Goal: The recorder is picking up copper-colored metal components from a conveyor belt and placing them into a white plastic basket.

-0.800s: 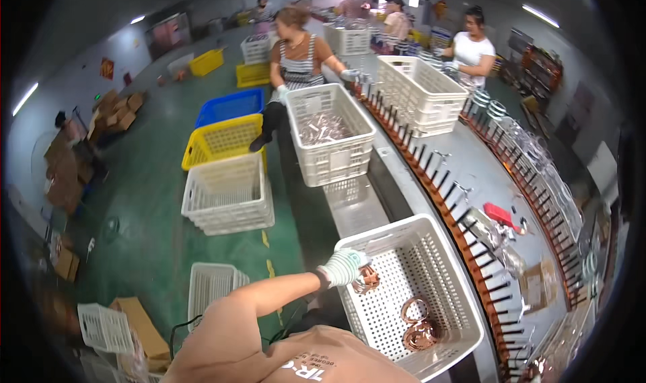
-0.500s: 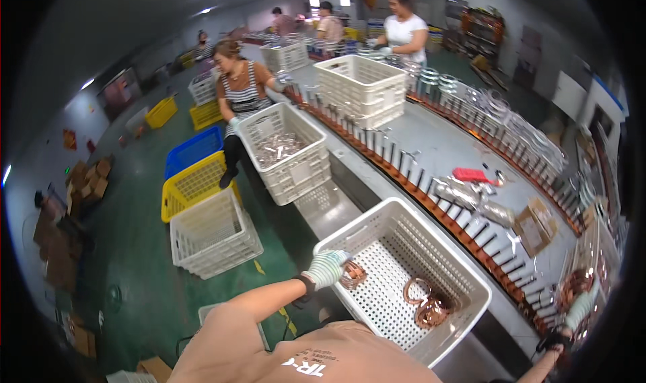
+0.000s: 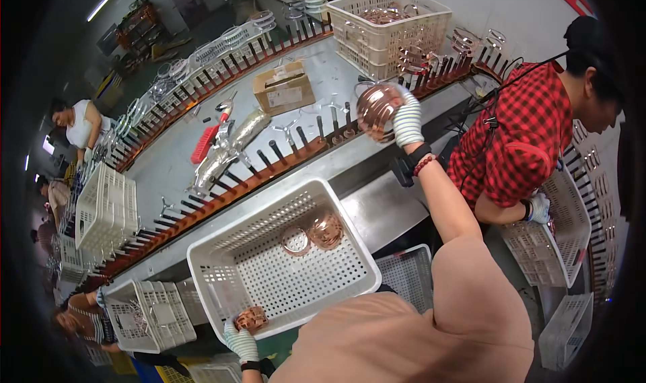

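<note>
My right hand (image 3: 408,118), in a striped knit glove, grips a stack of shiny copper-coloured rings (image 3: 378,108) above the edge of the worktable. The stack hangs beside the row of dark upright pegs (image 3: 320,126). My left hand (image 3: 241,341), gloved the same way, is closed on a smaller bundle of copper-coloured rings (image 3: 251,319) at the near left corner of a white perforated crate (image 3: 202,262). Inside that crate, toward its far right side, lie a loose copper-coloured ring (image 3: 295,240) and a ring bundle (image 3: 326,231).
On the grey table (image 3: 235,147) lie a cardboard box (image 3: 283,88), a red brush-like object (image 3: 204,145) and wrapped packages (image 3: 214,170). A white crate of rings (image 3: 388,43) stands at the far end. A co-worker in a checked shirt (image 3: 518,137) works close at my right.
My view has swung to the right. My right hand has lifted a stack of copper-coloured rings over the table edge. My left hand stays at the crate with its bundle.
</note>
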A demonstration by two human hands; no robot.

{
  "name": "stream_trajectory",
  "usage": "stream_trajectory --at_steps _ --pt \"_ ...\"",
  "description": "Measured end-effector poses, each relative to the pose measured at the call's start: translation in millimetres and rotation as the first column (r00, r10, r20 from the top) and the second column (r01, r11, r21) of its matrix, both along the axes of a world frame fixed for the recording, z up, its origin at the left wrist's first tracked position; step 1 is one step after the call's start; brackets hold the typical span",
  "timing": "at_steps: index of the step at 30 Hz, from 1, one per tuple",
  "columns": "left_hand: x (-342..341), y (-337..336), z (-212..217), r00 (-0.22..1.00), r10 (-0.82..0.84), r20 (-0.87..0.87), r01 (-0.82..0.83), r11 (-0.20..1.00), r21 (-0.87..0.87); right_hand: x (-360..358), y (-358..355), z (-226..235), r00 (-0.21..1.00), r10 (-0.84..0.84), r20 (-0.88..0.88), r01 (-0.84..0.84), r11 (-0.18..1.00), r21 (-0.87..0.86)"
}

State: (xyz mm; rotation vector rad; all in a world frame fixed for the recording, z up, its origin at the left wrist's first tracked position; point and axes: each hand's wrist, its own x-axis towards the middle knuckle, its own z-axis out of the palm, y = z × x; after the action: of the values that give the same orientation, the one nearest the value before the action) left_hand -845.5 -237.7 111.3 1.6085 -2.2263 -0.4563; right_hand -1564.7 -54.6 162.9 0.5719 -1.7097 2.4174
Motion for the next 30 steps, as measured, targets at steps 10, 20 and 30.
stream_trajectory --at_steps 10,20,30 --pt "-18.1 9.7 15.0 0.994 0.019 -0.111 -0.011 0.998 0.069 -162.4 37.3 61.5 0.757 -0.341 0.557 0.252 0.939 0.232" --pt "-11.1 -16.0 0.9 0.988 -0.031 -0.149 0.031 1.000 -0.002 -210.0 1.2 48.9 0.886 0.138 -0.443 0.460 -0.145 0.876" --pt "3.1 -14.3 45.6 0.991 -0.116 -0.070 0.116 0.993 -0.002 -105.9 30.3 161.5 0.922 0.075 -0.380 0.239 0.662 0.710"
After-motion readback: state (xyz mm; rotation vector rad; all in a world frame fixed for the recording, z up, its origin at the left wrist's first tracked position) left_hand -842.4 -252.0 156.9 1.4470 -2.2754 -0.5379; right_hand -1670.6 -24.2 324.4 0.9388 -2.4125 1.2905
